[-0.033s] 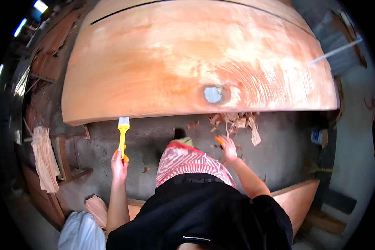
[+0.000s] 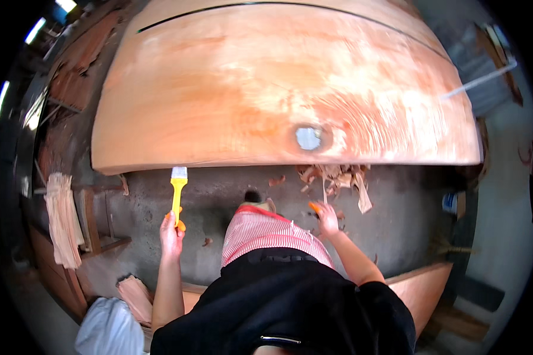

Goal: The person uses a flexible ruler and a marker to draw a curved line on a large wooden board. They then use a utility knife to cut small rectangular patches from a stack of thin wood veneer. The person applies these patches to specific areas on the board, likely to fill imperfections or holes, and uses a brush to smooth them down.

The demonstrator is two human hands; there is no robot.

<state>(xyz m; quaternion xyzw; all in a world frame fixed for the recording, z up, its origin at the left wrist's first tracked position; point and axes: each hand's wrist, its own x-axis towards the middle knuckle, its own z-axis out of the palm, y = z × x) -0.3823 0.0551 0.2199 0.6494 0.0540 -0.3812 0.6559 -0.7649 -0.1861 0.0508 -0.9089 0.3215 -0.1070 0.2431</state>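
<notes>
My left hand [image 2: 172, 236] is closed round the yellow handle of a flat brush [image 2: 176, 192]. Its pale bristles point away from me, at the front edge of a large stack of reddish wood veneer sheets [image 2: 219, 106]. Orange covers show on fingers of both hands. My right hand [image 2: 328, 221] hangs over the floor in front of me, fingers loosely apart, and I see nothing held in it. Beyond it, torn veneer scraps [image 2: 340, 177] lie below the stack's edge, one thin strip reaching toward the fingers. A pale round patch [image 2: 308, 138] marks the top sheet.
A dark line [image 2: 260, 3] crosses the stack's far part. On the left, veneer strips [image 2: 64, 219] hang over a wooden frame [image 2: 90, 222]. A white sack [image 2: 109, 328] sits at lower left. Behind me on the right is another wood sheet [image 2: 423, 290]. Small scraps dot the grey floor [image 2: 207, 207].
The view has shifted slightly. The fingers of my right hand look a little more drawn in. My left hand keeps the brush at about the same place by the stack's edge.
</notes>
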